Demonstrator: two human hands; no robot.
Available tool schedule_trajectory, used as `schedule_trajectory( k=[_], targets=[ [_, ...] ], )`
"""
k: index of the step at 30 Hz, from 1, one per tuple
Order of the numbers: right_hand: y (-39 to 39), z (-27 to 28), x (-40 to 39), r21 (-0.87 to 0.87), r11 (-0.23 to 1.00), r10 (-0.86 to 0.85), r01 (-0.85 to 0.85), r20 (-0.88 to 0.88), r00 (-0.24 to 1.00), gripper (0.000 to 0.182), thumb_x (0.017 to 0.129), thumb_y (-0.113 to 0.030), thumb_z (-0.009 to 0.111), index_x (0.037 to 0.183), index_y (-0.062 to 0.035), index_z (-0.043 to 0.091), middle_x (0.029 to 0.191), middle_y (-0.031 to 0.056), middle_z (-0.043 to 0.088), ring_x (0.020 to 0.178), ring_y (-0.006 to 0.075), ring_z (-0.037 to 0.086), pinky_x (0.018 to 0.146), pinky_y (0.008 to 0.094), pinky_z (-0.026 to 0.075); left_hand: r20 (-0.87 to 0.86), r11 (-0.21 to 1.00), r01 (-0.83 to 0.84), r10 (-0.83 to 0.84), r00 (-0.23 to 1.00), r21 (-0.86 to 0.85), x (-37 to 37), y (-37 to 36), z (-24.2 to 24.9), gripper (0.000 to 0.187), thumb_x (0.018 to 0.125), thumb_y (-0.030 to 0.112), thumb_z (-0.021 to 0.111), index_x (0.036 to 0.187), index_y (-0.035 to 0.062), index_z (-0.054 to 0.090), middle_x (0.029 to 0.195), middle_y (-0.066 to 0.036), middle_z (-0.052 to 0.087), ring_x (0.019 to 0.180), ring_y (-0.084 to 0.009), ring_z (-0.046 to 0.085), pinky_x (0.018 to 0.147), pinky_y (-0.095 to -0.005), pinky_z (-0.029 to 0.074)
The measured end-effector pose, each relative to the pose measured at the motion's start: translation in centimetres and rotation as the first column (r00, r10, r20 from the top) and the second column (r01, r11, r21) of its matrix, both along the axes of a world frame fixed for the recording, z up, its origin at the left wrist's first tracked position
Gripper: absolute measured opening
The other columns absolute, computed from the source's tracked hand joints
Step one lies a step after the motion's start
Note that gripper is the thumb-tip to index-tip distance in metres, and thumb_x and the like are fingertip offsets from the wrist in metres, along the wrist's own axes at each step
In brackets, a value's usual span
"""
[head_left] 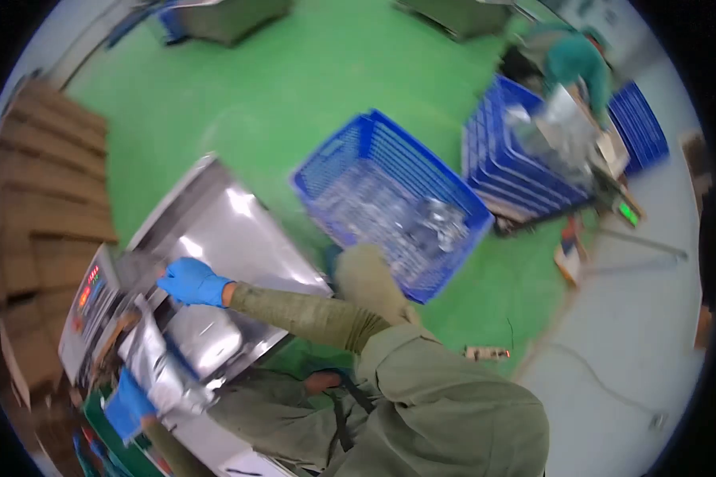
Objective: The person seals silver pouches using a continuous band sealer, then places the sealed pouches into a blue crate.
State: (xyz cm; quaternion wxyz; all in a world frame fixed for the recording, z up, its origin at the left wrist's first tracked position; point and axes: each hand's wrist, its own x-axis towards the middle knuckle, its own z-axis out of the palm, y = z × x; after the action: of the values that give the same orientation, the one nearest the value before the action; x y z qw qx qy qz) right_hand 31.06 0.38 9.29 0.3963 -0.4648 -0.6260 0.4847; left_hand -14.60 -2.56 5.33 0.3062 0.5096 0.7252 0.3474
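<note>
My right hand, in a blue glove, is closed above the steel tray, near the machine with lit red digits. What its fingers hold, if anything, is hidden. Lower down, my left hand, also blue-gloved, is smeared by motion at the near end of a silver foil bag. Its fingers do not show clearly. A shiny, rounded silver pack lies beside the bag on the steel tray.
A blue crate with silver packs stands on the green floor. Stacked blue crates hold more bags beside a co-worker and a green-lit display. Cardboard boxes line the left. A power strip lies on the floor.
</note>
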Motion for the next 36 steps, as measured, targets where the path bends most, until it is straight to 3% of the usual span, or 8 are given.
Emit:
schedule_trajectory(
  k=[4,7,9,18,22,27,32,36],
  targets=[
    [-4.7,-10.3,22.4,0.111,0.751,-0.659,0.65,0.164,0.734,0.034,0.084,-0.037,0.062,0.081,-0.0046,0.072,0.082,0.0215,0.068,0.074,0.0402,0.066,0.069,0.0473,0.053,-0.346,0.983,-0.083,0.137,0.928,0.167,0.3,-7.0,-1.4,0.036,0.096,0.025,0.056,0.111,-0.0052,0.067,0.111,-0.013,0.065,0.102,-0.0234,0.059,0.094,-0.0354,0.046],
    [-14.2,-26.3,40.2,0.298,0.512,-0.68,0.806,0.714,0.168,0.033,0.078,-0.033,0.067,0.081,-0.0001,0.07,0.076,0.024,0.066,0.07,0.0415,0.065,0.064,0.0495,0.052,-0.525,0.963,-0.146,0.246,0.815,0.225,1.4,-12.8,-2.2,0.035,0.096,0.024,0.056,0.111,-0.0051,0.067,0.111,-0.013,0.065,0.103,-0.0236,0.059,0.095,-0.0356,0.046],
    [-19.7,-30.2,44.7,0.343,0.263,-0.737,0.902,0.674,-0.042,0.03,0.078,-0.032,0.069,0.083,-0.0024,0.069,0.078,0.0217,0.067,0.074,0.0398,0.066,0.072,0.0508,0.052,-0.594,0.955,-0.172,0.284,0.753,0.24,2.0,-15.8,-2.1,0.034,0.096,0.024,0.056,0.111,-0.0051,0.067,0.112,-0.013,0.065,0.103,-0.0238,0.059,0.095,-0.0358,0.046],
    [-23.0,-39.9,50.2,0.009,0.487,-0.448,0.873,0.861,0.241,0.034,0.085,-0.036,0.059,0.09,-0.0034,0.07,0.092,0.0227,0.069,0.084,0.043,0.066,0.078,0.0533,0.051,-0.643,0.902,-0.165,0.403,0.651,0.399,5.4,-23.4,-1.4,0.031,0.095,0.021,0.057,0.111,-0.0048,0.066,0.112,-0.013,0.063,0.105,-0.0245,0.058,0.096,-0.0365,0.045],
    [-21.4,-27.8,48.8,0.129,0.613,-0.526,0.779,0.802,0.282,0.029,0.081,-0.03,0.059,0.078,-0.0034,0.07,0.088,0.0196,0.069,0.079,0.0415,0.065,0.072,0.0539,0.05,-0.552,0.841,-0.115,0.443,0.706,0.528,12.2,-24.5,-0.3,0.031,0.095,0.02,0.057,0.111,-0.0048,0.066,0.112,-0.013,0.063,0.106,-0.0248,0.058,0.097,-0.0367,0.045],
    [-18.1,-2.7,39.9,0.706,0.67,-0.7,0.229,0.5,0.51,0.019,0.078,-0.021,0.06,0.067,-0.0052,0.058,0.069,0.0135,0.053,0.065,0.035,0.057,0.064,0.0518,0.044,-0.397,0.891,0.296,-0.147,0.906,0.345,35.4,-21.6,5.5,0.033,0.085,0.0,0.066,0.118,-0.0024,0.062,0.12,-0.015,0.059,0.116,-0.0276,0.054,0.1,-0.038,0.043],
    [-17.0,16.3,26.1,0.683,0.723,-0.433,-0.098,0.56,0.706,0.019,0.079,-0.023,0.062,0.07,-0.0063,0.061,0.07,0.0157,0.057,0.065,0.0366,0.059,0.06,0.047,0.046,-0.415,0.608,0.695,-0.559,0.718,0.383,46.4,-13.9,9.9,0.097,0.064,0.024,0.088,0.144,-0.0003,0.04,0.148,-0.022,0.04,0.141,-0.0418,0.032,0.117,-0.0485,0.027],
    [-15.7,27.3,15.7,0.567,0.699,0.033,-0.436,0.583,0.812,0.022,0.081,-0.026,0.062,0.076,-0.0049,0.067,0.075,0.0199,0.062,0.068,0.0394,0.061,0.061,0.0474,0.048,-0.309,0.611,0.708,-0.638,0.705,0.354,41.4,-7.5,11.3,0.101,0.06,0.027,0.093,0.144,0.0044,0.041,0.147,-0.02,0.041,0.14,-0.0368,0.034,0.116,-0.047,0.029]
  ],
)
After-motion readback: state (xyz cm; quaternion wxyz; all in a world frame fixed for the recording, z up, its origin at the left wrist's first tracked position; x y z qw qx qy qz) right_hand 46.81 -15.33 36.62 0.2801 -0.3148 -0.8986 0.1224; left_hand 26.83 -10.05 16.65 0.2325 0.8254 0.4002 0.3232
